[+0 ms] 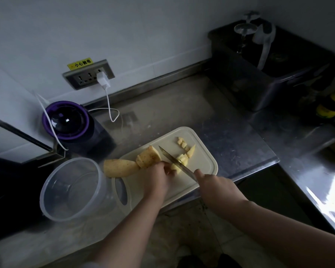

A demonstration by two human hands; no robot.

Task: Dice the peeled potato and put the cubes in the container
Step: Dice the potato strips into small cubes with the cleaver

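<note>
pale yellow potato (pixel 147 157), cream cutting board (pixel 205 149), purple-rimmed appliance (pixel 66 120)

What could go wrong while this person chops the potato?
The left hand pins a yellow potato strip right beside the steel knife blade held by the right hand; a slip could nick fingertips. The large peeled potato piece overhangs the edge of the white plastic cutting board and might roll off.

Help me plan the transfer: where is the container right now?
The container stands at lower left of the head view, beside the left end of the board, in front of the purple appliance and left of the left hand.
</note>
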